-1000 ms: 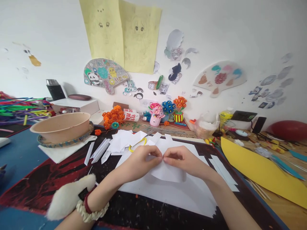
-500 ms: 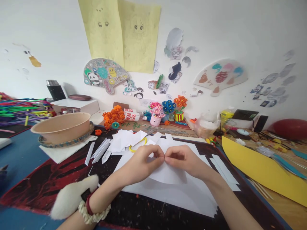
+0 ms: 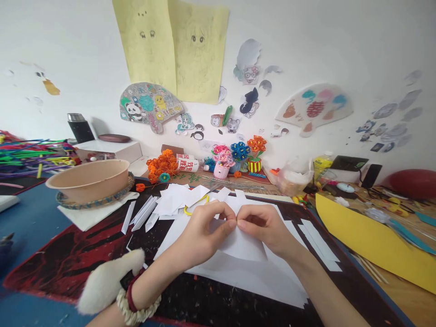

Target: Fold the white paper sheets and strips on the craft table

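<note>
Left hand [image 3: 207, 234] and right hand [image 3: 269, 229] pinching white paper [image 3: 243, 245] side by side, sitting slightly farther right than before.

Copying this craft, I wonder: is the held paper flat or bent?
Bent: the paper curves up toward the left hand and right hand.

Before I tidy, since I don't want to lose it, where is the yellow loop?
In the head view, the yellow loop lies just left of centre, beyond the left hand, by the white paper pile.
</note>
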`<state>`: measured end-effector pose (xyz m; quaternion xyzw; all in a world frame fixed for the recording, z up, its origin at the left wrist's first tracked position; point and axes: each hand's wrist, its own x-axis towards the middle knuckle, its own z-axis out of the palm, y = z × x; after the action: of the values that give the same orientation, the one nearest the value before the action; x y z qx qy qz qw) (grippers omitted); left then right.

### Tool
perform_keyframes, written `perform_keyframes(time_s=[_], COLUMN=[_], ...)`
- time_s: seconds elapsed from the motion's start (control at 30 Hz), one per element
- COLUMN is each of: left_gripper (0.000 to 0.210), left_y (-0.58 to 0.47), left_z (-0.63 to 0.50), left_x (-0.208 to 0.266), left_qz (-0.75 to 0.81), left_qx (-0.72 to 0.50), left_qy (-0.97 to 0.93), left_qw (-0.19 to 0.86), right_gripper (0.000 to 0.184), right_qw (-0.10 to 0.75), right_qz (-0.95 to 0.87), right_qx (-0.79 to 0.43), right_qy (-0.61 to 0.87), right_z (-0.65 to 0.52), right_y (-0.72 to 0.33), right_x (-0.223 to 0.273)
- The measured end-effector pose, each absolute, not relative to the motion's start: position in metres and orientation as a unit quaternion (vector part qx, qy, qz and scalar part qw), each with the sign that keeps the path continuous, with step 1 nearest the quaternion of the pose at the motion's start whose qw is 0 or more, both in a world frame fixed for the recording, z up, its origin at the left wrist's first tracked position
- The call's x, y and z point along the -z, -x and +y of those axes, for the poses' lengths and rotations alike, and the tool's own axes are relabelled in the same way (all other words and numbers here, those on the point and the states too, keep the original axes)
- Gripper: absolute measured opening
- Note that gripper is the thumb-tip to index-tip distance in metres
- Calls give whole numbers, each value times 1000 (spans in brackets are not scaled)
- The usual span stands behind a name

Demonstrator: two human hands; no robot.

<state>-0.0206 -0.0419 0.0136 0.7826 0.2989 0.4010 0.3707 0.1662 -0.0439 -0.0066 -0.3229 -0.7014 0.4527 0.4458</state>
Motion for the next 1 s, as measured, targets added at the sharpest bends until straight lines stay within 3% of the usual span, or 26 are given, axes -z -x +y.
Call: perform_keyframes(time_s=[0.27,0.63,0.8,1.0], left_gripper=[20,23,22,22], left_y=[22,35,37,34], left_z=[-39,-19,-12,2], left_x=[-12,-16,-6,18], left_qz=[304,379,382,411], left_qx=[-407,-309,-261,-230], left_qy=[-775,-800,-824,-829], left_qw=[377,347,327,301], right_gripper=[19,26,29,31], right_qw=[446,404,323,227], right_qz=[-699,-726,-735,-702], right_qx=[-439,-332,-355,-465], right_qy=[346,447,479,489], right_z=[-45,-35,-27,-13], right_y=[-169,-182,-188,-196], right_x=[2,1,10,32])
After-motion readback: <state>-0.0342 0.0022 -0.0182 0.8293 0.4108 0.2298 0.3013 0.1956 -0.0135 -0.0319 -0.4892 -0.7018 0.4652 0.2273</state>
